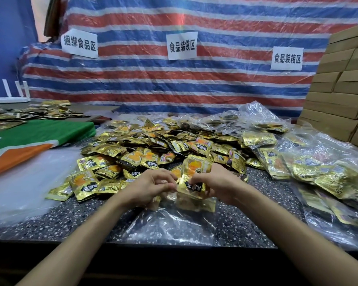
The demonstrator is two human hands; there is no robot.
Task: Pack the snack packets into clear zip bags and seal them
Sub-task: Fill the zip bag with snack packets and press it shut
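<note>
A clear zip bag (174, 221) lies on the speckled counter in front of me, its mouth toward the pile. My left hand (147, 186) pinches the bag's mouth edge. Beside it my right hand (213, 184) grips a bunch of gold snack packets (194, 176), their lower ends inside the bag's mouth. A big heap of loose gold packets (153, 145) spreads just beyond both hands.
Filled clear bags (322, 174) are stacked at the right. Cardboard boxes (343, 96) rise at the far right. A sheaf of empty clear bags (23, 182) lies at the left by a green and orange cloth (29, 141). The counter's front edge (174, 246) is close.
</note>
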